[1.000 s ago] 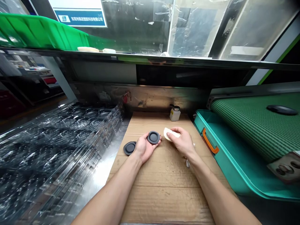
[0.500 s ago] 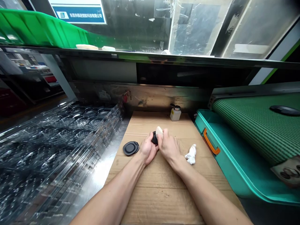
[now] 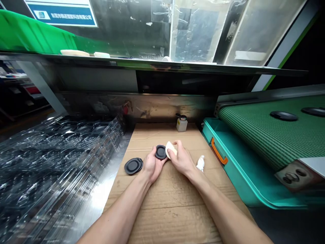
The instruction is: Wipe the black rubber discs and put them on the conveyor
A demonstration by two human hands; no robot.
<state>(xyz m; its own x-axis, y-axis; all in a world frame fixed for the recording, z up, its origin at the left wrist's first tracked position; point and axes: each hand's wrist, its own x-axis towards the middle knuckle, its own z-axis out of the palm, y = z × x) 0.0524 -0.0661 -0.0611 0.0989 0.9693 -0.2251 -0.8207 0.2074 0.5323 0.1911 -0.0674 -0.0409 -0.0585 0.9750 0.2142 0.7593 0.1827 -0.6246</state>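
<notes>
My left hand (image 3: 151, 165) holds a small round black disc (image 3: 160, 151) upright by its edge over a sheet of brown cardboard (image 3: 172, 200). My right hand (image 3: 183, 160) holds a pale folded wipe (image 3: 169, 149) and presses it against the disc's right side. A second black disc (image 3: 133, 165), perhaps two stacked, lies flat on the cardboard just left of my left hand. A crumpled white cloth (image 3: 200, 163) lies right of my right hand.
A small white bottle (image 3: 181, 123) stands at the cardboard's far edge. Stacked clear plastic trays (image 3: 50, 159) holding black discs fill the left. A teal bin (image 3: 228, 162) with an orange handle and a green conveyor belt (image 3: 266, 132) carrying black discs lie to the right.
My right hand brought the wipe onto the disc in my left hand and rubbed it; the disc now shows more beside the wipe. The camera view shifted right.
</notes>
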